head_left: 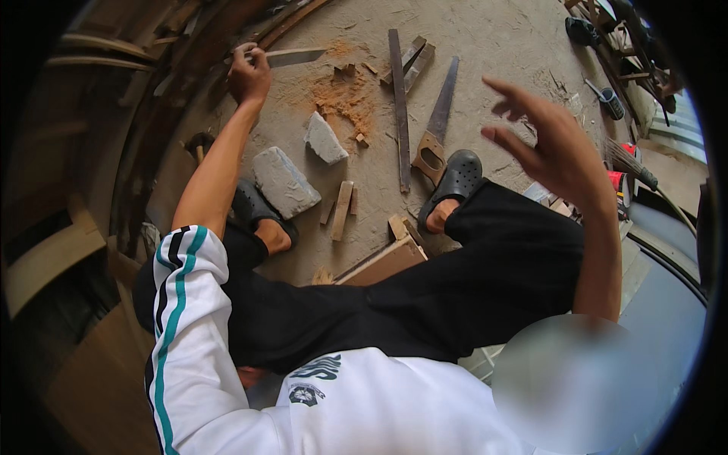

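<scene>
Blade (294, 57), flat and pale metal, held at the top of the head view, stretching right from the left hand (249, 72) over the concrete floor (485, 38). Left hand closed in a fist around the blade's near end, arm reaching straight up from a white sleeve (186, 303) with teal and black stripes. Just left of the fist, curved dark wooden strips (163, 114) bending along the rim. Right of the blade tip, a patch of orange sawdust (345, 95) with small wood chips in it.

Right hand (557, 144) raised in the air at the right, open, fingers spread and slightly curled, gripping nothing, well apart from the blade.

On the floor between the hands: a handsaw (438, 125) lying tip-up, wooden handle near a dark clog (455, 182); a long thin dark strip (400, 106) just beside the saw; two short slats (413, 59) crossed near the strip's top. Below the sawdust, two grey stone blocks (284, 182), the larger touching the other dark clog (254, 208). Short wooden offcuts (341, 208) between the feet, a brown board (387, 262) near the black trousers (425, 303). At far right, a broom (629, 163) and a red container (618, 186), details too small to tell.
</scene>
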Available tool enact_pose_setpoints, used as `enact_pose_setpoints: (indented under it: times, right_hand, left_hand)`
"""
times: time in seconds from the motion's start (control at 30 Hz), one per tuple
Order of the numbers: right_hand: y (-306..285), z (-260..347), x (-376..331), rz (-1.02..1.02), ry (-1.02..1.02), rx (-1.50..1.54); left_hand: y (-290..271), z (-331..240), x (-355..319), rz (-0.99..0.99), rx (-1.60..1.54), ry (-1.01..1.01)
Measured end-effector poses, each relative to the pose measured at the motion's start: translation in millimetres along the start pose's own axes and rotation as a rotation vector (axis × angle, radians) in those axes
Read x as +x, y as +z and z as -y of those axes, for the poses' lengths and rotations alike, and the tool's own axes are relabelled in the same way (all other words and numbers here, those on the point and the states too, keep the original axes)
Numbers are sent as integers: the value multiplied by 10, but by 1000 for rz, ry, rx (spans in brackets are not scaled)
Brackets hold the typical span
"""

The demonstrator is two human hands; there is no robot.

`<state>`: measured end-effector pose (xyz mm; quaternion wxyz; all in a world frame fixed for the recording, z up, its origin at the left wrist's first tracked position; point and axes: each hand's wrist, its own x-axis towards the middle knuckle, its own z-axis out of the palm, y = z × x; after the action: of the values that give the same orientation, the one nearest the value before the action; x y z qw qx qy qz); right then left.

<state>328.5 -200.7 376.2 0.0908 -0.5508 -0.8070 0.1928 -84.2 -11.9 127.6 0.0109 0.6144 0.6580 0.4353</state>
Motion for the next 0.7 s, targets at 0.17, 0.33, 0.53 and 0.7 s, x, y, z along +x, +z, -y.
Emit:
enact_pose_setpoints:
  times: [0.17,0.33,0.53,0.7]
  right_hand:
    - [135,17,81,309,26,1]
    - [198,92,383,529,94,-6]
    - [347,53,496,478,30,-22]
    - [373,86,507,493,29,-13]
  left_hand:
    - [494,675,-162,52,125,-5]
    - [740,1175,-342,115,119,-55]
    - [817,1399,-437,79,110,-69]
    - [776,1221,-494,111,30,-79]
